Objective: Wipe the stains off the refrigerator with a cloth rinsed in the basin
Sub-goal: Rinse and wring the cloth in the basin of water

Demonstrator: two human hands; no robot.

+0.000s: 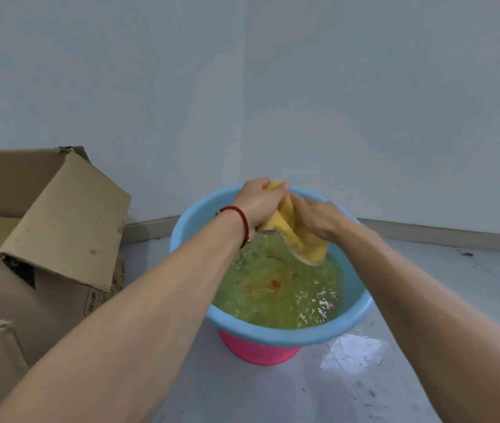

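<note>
Wet patch [354, 351] on grey floor [273, 395], nearest. Blue basin [288, 335] stacked on pink basin [256, 351], holds murky green water [276, 297] with reddish specks. Above water, both hands grip yellow cloth [296, 236]: left hand [259, 203], red cord on wrist, clutches upper end; right hand [319, 218] curls round lower part. Open cardboard box [44, 227] at left. Wall corner behind.
</note>
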